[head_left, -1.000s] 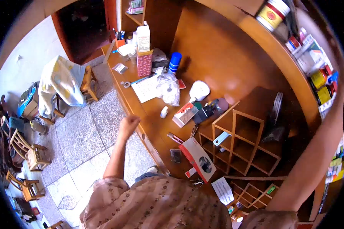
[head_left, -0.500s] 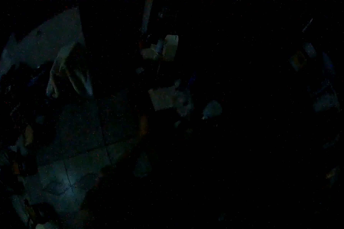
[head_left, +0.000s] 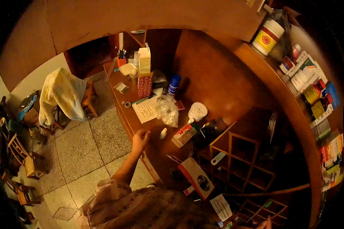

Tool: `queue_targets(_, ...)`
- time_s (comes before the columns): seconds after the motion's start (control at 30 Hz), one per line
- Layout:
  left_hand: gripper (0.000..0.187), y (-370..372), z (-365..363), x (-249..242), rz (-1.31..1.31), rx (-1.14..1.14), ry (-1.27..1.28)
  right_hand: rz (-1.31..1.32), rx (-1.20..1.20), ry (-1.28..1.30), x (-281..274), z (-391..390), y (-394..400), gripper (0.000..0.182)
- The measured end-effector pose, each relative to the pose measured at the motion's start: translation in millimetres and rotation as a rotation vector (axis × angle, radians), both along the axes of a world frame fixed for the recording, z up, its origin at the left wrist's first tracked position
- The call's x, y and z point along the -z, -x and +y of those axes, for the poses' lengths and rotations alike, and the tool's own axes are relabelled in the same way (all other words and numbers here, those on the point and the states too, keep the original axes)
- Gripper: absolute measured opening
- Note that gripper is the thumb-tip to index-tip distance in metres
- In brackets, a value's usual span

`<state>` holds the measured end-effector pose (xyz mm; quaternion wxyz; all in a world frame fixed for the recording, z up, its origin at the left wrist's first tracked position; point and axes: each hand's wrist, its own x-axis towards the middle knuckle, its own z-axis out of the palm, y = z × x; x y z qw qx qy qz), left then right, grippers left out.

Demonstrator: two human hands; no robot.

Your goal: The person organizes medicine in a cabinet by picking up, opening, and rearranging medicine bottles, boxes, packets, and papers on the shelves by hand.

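Observation:
My left hand point(head_left: 141, 139) is closed at the front edge of the brown desk point(head_left: 152, 149), with nothing visible in it. To its right stands a small white bottle point(head_left: 163, 133), not touching it. Beyond it lie a written sheet point(head_left: 145, 110) and a clear plastic bag point(head_left: 167, 110). At the bottom right, part of my right hand point(head_left: 264, 223) shows, its fingers slightly apart, beside a wooden lattice point(head_left: 279, 207). The frame edge cuts off the rest of it. No held object shows there.
A white-lidded tub point(head_left: 198, 111), a blue can point(head_left: 174, 84) and a tall carton point(head_left: 144, 61) stand on the desk. An open box point(head_left: 197, 178) lies nearer. Boxes line the curved shelf point(head_left: 294, 103) at right. A cloth-covered chair point(head_left: 61, 95) stands at left.
The view has gone from almost black to lit. The desk, its objects and both my hands now show; neither hand could be made out before, so their motion cannot be told.

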<state>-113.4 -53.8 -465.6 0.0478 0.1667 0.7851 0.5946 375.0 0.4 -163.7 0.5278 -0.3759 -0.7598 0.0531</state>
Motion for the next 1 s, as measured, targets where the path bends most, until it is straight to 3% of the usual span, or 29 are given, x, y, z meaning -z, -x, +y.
queue_targets(0.2,0.026,-29.1,-19.6,-41.0,0.056,0.131,0.083,-0.013,-0.027,0.082,28.8,-23.8,-18.3,0.029)
queue_targets(0.23,0.026,-38.3,-25.3,-43.3,0.06,0.123,0.08,-0.019,0.054,0.131,34.1,-26.2,-24.5,0.029)
queue_targets(0.33,0.025,-51.0,-38.2,-51.3,0.067,0.127,0.087,-0.061,0.022,0.016,41.3,-22.9,-19.0,0.028)
queue_targets(0.37,0.025,-56.3,-43.1,-55.8,0.046,0.148,0.068,-0.017,-0.091,0.098,37.7,-22.9,-18.9,0.029)
queue_targets(0.47,0.026,-75.1,-63.8,-35.9,0.017,0.164,0.041,-0.077,-0.277,0.208,44.3,-9.3,-31.1,0.032)
queue_targets(0.53,0.025,-92.1,-82.4,-33.9,0.094,0.133,0.122,-0.097,-0.171,0.077,57.1,-3.4,-18.1,0.031)
queue_targets(0.57,0.023,-100.0,-93.3,-36.6,0.102,0.149,0.133,0.124,-0.226,0.554,81.1,2.5,-31.7,0.028)
queue_targets(0.6,0.023,-110.2,-106.4,-42.3,0.097,0.126,0.129,-0.121,-0.198,0.044,37.8,-6.3,13.2,0.028)
queue_targets(0.67,0.022,-130.2,-134.3,-50.2,0.077,0.142,0.238,-0.278,-0.244,0.315,62.9,10.3,-2.5,0.027)
queue_targets(0.7,0.023,-134.5,-148.0,-45.6,0.017,0.135,0.232,-0.283,-0.259,0.314,73.8,22.5,-4.3,0.027)
queue_targets(0.73,0.023,-137.8,-162.0,-45.4,0.031,0.139,0.269,-0.28,-0.43,0.43,79.7,30.6,-4.3,0.026)
queue_targets(0.77,0.023,-135.8,-171.8,-43.3,-0.033,0.122,0.258,-0.27,-0.597,0.543,77.6,31.4,1.4,0.025)
queue_targets(0.83,0.023,-113.0,-183.7,-22.1,-0.086,0.08,0.182,-0.215,-0.636,0.524,55.3,13.8,29.3,0.023)
queue_targets(0.87,0.025,-97.9,-182.0,-33.4,-0.07,0.047,0.151,-0.168,-0.666,0.507,43.3,3.7,47.1,0.021)
queue_targets(0.9,0.027,-79.4,-173.2,-46.2,-0.036,0.0,0.072,-0.175,-0.641,0.255,45.0,1.4,59.9,0.019)
queue_targets(1.0,0.043,-5.7,-134.6,-79.9,0.138,0.007,-0.084,-0.201,-0.687,0.32,35.3,-8.7,79.2,0.018)
